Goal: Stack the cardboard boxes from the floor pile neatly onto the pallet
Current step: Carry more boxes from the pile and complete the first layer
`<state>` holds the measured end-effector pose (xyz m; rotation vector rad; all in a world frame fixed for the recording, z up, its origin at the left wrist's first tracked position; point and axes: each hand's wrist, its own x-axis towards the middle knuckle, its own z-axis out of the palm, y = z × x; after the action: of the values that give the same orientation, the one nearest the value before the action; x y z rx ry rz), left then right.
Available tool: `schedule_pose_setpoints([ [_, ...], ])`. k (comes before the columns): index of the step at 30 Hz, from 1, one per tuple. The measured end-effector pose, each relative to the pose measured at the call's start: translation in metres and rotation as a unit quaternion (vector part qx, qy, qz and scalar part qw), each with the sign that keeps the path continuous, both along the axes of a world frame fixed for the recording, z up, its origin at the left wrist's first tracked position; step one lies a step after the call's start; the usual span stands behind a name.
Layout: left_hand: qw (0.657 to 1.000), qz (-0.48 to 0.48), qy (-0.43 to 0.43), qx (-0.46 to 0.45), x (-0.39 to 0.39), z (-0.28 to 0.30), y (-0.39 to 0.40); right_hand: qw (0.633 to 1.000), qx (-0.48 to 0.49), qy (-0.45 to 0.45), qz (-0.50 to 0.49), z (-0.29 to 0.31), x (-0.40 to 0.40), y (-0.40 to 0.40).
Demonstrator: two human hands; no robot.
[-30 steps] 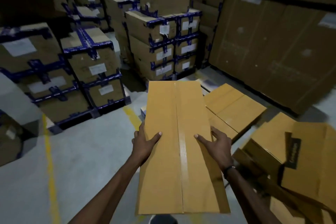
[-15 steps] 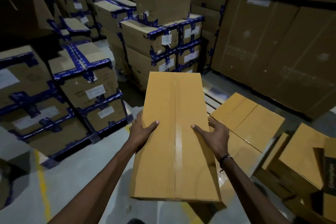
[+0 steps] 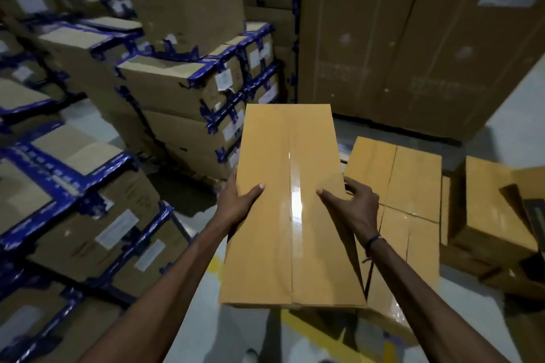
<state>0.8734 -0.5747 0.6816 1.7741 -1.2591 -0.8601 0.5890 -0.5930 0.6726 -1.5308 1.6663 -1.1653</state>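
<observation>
Carried box: a long tan cardboard box [image 3: 290,209] with a glossy clear tape seam down its top is held off the floor in front of the person, between both hands.
Left hand: the left hand [image 3: 236,203] grips the box's left long edge, thumb flat on top, fingers hidden under the side.
Right hand: the right hand [image 3: 354,206] clasps the right long edge, thumb on top, fingers curled over the side; a dark band sits on that wrist.
Look: plain faces, sharp corners, flaps closed.
Right side: just beside and lower, flat tan cardboard boxes [image 3: 395,186] lie packed together.
Left side: blue-taped brown cartons [image 3: 177,88] stand stacked, near the box's far left corner.
Open room: grey floor with a yellow line [image 3: 206,289] lies below.
</observation>
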Motion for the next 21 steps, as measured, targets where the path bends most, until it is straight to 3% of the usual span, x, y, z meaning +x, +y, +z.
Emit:
schedule_pose_setpoints([
  [11,0.993,-0.111,-0.012,0.040,0.044,-0.031,-0.181,0.991,0.039,-0.004,-0.125,0.007,0.044,-0.096],
  [21,0.990,-0.134,0.020,0.044,0.004,-0.045,-0.340,0.990,0.066,0.003,-0.123,-0.018,0.017,-0.243],
])
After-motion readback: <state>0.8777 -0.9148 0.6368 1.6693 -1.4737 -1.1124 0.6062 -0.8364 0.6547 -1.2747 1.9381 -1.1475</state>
